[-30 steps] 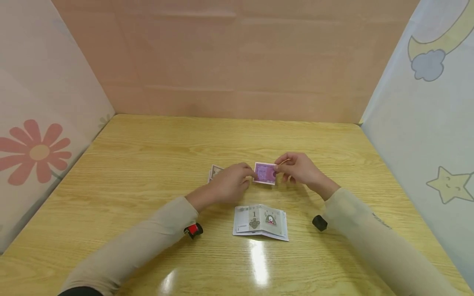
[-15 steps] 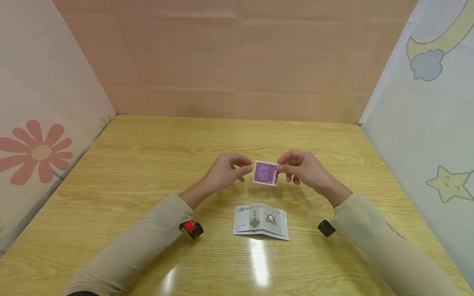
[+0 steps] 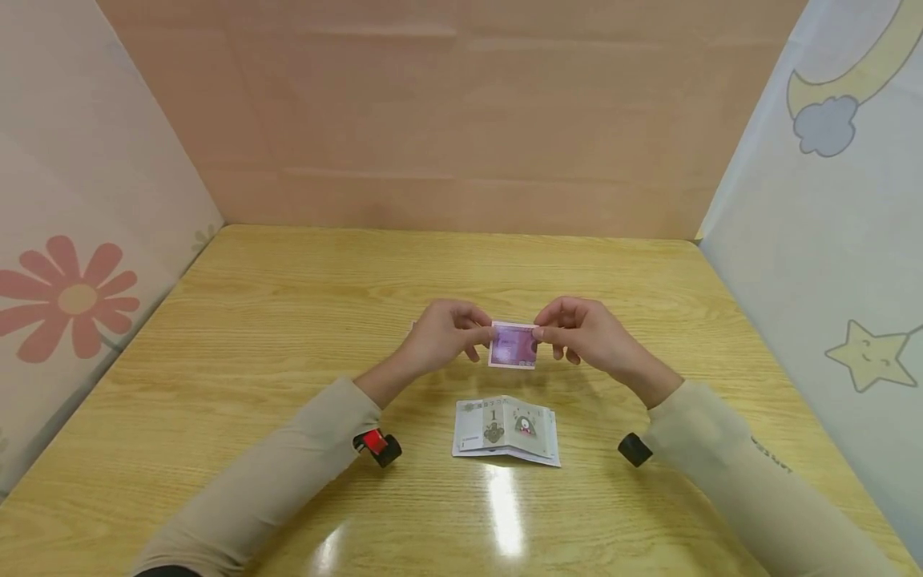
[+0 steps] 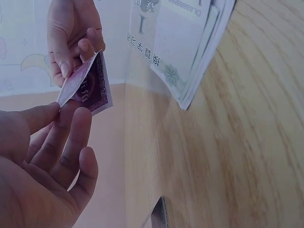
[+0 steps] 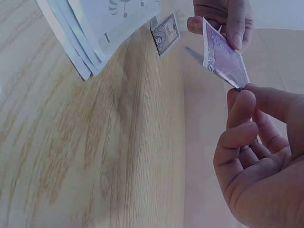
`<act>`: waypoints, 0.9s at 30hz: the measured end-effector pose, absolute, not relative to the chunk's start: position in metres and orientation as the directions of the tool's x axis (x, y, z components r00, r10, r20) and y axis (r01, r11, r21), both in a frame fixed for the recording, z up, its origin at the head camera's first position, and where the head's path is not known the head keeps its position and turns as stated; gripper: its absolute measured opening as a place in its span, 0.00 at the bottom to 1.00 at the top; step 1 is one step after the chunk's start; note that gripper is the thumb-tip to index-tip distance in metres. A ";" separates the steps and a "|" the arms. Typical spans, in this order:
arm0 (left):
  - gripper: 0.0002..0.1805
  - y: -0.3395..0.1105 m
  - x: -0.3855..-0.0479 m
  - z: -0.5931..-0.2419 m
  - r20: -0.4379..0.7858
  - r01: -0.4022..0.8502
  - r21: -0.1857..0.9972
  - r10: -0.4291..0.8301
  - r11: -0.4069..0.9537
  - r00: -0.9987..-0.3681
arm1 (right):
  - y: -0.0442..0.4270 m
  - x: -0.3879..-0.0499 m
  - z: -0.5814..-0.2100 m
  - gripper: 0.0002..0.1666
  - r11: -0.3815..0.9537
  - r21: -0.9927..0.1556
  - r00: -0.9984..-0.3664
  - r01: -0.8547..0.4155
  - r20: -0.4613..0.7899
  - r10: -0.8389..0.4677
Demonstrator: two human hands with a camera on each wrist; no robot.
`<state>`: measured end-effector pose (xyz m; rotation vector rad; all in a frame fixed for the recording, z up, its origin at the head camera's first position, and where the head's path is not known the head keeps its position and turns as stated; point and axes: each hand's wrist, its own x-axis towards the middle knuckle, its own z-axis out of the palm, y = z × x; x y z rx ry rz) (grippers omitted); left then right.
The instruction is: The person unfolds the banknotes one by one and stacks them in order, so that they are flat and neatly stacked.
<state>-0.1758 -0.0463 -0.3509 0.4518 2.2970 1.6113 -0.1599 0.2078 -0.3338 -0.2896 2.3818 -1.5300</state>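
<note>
A small purple play banknote [image 3: 513, 346] is held up above the table between both hands. My left hand [image 3: 441, 338] pinches its left edge between thumb and fingers. At the opposite edge, my right hand [image 3: 594, 340] pinches the note the same way, its other fingers curled below. The left wrist view shows the purple banknote [image 4: 90, 85] tilted, with print on its face. Nearer the person, a stack of pale folded play banknotes [image 3: 505, 431] marked with a 1 lies on the table. A brownish small note [image 5: 165, 34] lies on the table, mostly hidden behind my left hand in the head view.
The wood-grain table [image 3: 288, 280] is bordered by a peach back wall [image 3: 461, 120] and two pale side walls with printed flower, moon and star. Black straps [image 3: 634, 450] hang at the wrists, just above the tabletop.
My left hand first moved off the brownish note, then came to the purple banknote's left edge and took hold of it. My right hand kept its pinch, shifting only slightly.
</note>
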 end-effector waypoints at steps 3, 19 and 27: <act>0.06 -0.048 -0.176 -0.350 -0.054 0.094 0.942 0.420 0.323 -0.906 | 0.206 -0.160 -0.333 0.13 0.418 -0.908 -0.933 -0.013 -0.139 -0.331; 0.04 -0.066 -0.170 -0.346 0.019 0.171 0.944 0.471 0.282 -0.882 | 0.192 -0.171 -0.323 0.16 0.382 -0.922 -0.921 -0.059 -0.098 -0.378; 0.03 -0.068 -0.169 -0.350 0.052 0.198 0.952 0.516 0.232 -0.855 | 0.180 -0.175 -0.326 0.14 0.359 -0.928 -0.864 -0.097 -0.100 -0.493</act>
